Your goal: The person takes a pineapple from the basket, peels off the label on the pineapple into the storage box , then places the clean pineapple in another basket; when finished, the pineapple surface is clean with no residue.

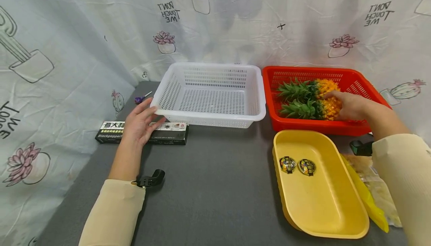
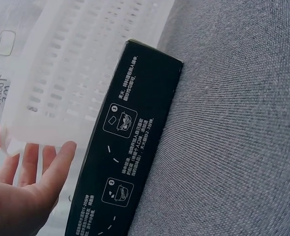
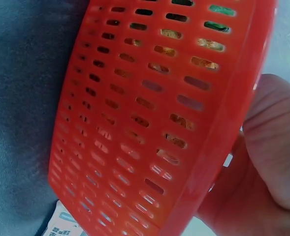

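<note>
My left hand (image 1: 137, 124) holds the front left corner of a white perforated basket (image 1: 210, 118), its fingers at the rim. Just under that hand lies a long black printed box (image 1: 170, 136), in front of the basket; the left wrist view shows the box (image 2: 130, 123) close beside the fingers. Over to the right, my right hand (image 1: 351, 105) reaches into a red perforated basket (image 1: 320, 126) and grips the nearer of two pineapples (image 1: 328, 110) with green leafy tops. The farther pineapple (image 1: 326, 85) lies alongside it. In the right wrist view, the red basket wall (image 3: 135, 118) hides the fingertips.
A yellow tray (image 1: 316, 201) with two round dark labels stands in front of the red basket. Right of it lie a yellow packet (image 1: 370, 201) and a clear bag (image 1: 380, 190). A purple lollipop (image 1: 139, 100) lies left of the white basket. A printed curtain (image 1: 229, 32) hangs behind.
</note>
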### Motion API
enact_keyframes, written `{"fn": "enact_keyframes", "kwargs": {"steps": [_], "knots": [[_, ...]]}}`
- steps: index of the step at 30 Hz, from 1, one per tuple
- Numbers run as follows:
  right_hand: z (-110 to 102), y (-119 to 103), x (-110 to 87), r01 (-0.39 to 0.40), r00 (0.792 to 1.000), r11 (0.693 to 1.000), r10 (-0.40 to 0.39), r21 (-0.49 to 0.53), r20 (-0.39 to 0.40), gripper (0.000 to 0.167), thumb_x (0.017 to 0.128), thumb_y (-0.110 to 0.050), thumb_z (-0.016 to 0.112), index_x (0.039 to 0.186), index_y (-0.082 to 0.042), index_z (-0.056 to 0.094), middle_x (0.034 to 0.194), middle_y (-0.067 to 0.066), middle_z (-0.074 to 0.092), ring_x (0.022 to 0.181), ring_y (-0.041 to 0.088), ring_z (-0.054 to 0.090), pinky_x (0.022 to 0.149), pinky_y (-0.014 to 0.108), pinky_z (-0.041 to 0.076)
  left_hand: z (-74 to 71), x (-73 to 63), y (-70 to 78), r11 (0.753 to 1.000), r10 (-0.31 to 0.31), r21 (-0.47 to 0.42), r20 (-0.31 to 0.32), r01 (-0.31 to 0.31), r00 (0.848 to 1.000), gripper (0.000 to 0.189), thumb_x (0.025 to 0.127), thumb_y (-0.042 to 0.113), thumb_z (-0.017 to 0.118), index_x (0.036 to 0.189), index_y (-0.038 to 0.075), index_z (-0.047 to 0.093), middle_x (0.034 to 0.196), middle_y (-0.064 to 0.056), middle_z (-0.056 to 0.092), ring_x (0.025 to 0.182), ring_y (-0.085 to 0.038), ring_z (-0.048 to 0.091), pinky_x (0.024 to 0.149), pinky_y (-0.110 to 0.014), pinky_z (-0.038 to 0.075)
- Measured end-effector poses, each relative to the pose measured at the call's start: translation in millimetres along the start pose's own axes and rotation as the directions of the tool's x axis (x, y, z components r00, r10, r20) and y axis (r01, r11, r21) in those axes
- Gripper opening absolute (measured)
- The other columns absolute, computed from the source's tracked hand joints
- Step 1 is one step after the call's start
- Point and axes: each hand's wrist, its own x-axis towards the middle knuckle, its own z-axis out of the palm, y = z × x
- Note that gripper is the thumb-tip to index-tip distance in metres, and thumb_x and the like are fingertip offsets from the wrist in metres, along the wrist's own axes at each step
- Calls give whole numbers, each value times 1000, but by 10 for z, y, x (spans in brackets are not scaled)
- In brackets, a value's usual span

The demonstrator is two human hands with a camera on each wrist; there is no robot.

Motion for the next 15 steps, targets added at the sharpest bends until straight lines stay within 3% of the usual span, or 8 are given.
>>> {"fn": "enact_keyframes", "kwargs": {"steps": [8,12,15], "knots": [[-6,-12,-25,-1,1000,1000,1,25,12,77,84,7,69,152,4,33,140,47,36,124,63,38,103,81,34,17,15,7,1000,4,26,7,-5,1000,63,97,6,71,155,14,48,134,1,60,115,-14,66,85,-36,64],[-22,-53,-44,1,1000,999,-1,39,7,82,81,9,68,154,4,31,143,45,35,123,61,38,100,78,41,16,5,8,998,7,69,-7,-6,1000,61,97,8,71,154,16,49,135,2,60,119,-15,65,85,-36,64],[-35,-95,-72,0,1000,999,0,51,-5,85,83,5,69,156,4,26,148,44,31,128,62,33,100,78,40,20,-7,21,993,23,118,-24,-20,999,60,99,10,70,154,17,50,136,3,58,120,-16,64,85,-35,64]]}}
